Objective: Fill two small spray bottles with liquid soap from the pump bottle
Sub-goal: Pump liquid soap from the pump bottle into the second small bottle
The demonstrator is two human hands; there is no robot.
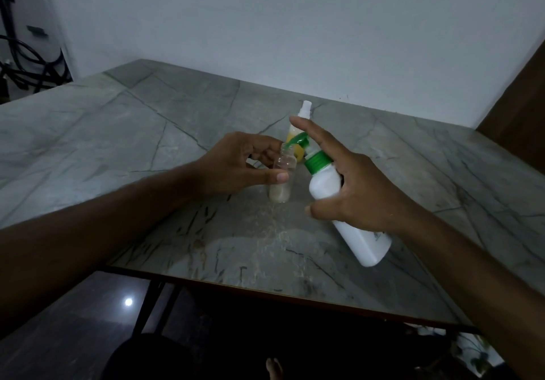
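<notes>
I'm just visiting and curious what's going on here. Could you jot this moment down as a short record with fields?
Setting: grey marble-patterned table by a white wall
Left hand: holds the clear small bottle, uncapped, upright on the table
Right hand: grips the white pump bottle, tilted, forefinger raised above the green pump
Nozzle: aimed at the clear bottle's mouth
Clear bottle's fill: a little pale liquid at the bottom
Behind: capped spray bottle holding yellow liquid
</notes>
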